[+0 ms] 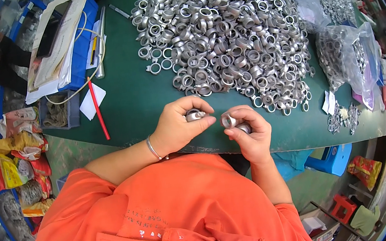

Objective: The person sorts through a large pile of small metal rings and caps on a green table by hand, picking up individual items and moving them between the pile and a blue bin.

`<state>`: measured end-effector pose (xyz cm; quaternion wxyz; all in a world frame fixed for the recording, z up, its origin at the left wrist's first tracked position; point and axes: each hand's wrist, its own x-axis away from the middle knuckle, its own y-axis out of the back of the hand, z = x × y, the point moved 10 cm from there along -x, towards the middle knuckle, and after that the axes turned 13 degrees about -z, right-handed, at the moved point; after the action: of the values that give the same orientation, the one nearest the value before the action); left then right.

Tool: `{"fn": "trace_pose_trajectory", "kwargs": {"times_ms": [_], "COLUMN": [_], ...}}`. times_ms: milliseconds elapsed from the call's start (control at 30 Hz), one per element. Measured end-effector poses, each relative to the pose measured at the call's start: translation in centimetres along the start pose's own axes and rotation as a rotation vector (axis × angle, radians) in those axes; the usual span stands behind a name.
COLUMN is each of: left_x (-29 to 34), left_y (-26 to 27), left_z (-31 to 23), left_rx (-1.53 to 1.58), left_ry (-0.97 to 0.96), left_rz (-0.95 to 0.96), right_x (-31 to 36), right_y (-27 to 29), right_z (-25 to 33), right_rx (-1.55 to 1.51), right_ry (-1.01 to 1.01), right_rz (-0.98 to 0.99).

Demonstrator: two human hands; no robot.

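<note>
Near the front edge of the green table (135,123), my two hands are close together but apart. My left hand (176,125) is closed round a grey metal ring (194,114) with a short stub, pinched between thumb and fingers. In my right hand (253,132) another metal ring (228,120) is held at the fingertips, and a further metal piece (243,127) is tucked in the palm, partly hidden by the fingers. Just beyond both hands lies a large heap of similar metal rings (221,38), many with small stubs.
A red stick (98,111) and white paper lie left of my hands. Behind them is a blue tray (81,47) with papers and a phone (52,31). On the right are plastic bags of rings (340,54) and a small pile of metal parts (344,119). A blue stool (332,159) stands below.
</note>
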<state>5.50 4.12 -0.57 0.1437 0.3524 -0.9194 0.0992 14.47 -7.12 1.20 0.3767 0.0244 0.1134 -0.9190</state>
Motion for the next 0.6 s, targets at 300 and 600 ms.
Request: {"fn": "trace_pose_trajectory", "kwargs": {"times_ms": [300,600], "left_x": [3.5,1.1], "left_y": [-8.9,-6.6], "left_z": [-6.7,-7.0], "left_rx": [-0.647,-0.284], "left_ry": [-1.108,-0.849], "left_rz": [0.318,0.146], "right_x": [2.1,10.8], "right_y": [-3.3,16.7], "right_z": [-5.5,-1.9], "right_rx": [-1.172,-1.202], "right_ry": [-0.894,-0.222], "right_rz": [-0.168,-0.775]}}
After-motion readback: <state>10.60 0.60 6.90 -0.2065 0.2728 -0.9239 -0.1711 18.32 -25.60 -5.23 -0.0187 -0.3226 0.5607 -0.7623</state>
